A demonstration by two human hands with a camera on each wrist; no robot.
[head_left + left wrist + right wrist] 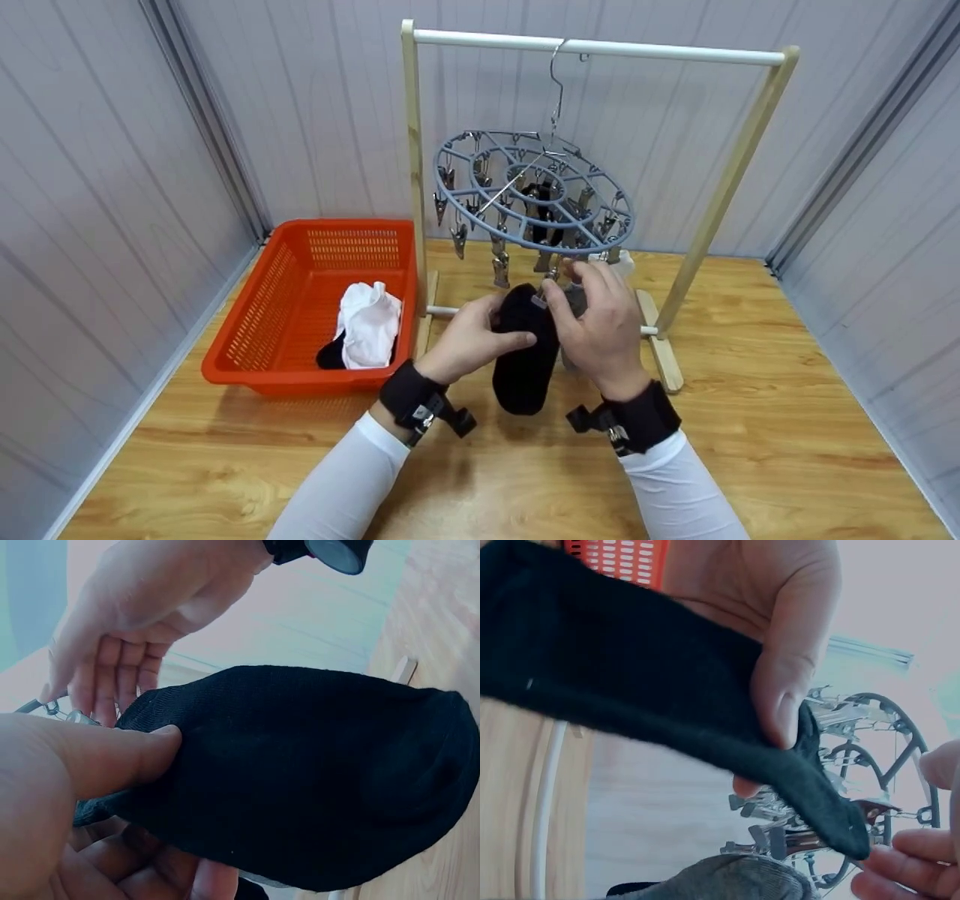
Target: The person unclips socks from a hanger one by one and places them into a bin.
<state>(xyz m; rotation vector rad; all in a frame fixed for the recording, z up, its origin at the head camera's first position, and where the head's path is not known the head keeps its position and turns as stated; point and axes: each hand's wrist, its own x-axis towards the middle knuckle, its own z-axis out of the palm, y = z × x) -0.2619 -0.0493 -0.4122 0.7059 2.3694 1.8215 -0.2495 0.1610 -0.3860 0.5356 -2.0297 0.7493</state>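
My left hand (469,341) pinches a black sock (525,371). Just beside the metal clip (539,301) at its end, my right hand (604,330) holds nothing, thumb and fingers parted.

An orange basket (315,384) with slotted walls stands on the wood-grain tabletop (787,420), left of the rack; inside lie white fabric (369,326) and, partly beneath it, black fabric (330,355). The rack has pale wooden uprights (727,180), a white top rail (675,51) and a lower white bar (444,310), partly hidden. Light wall panels (300,112) surround three sides.
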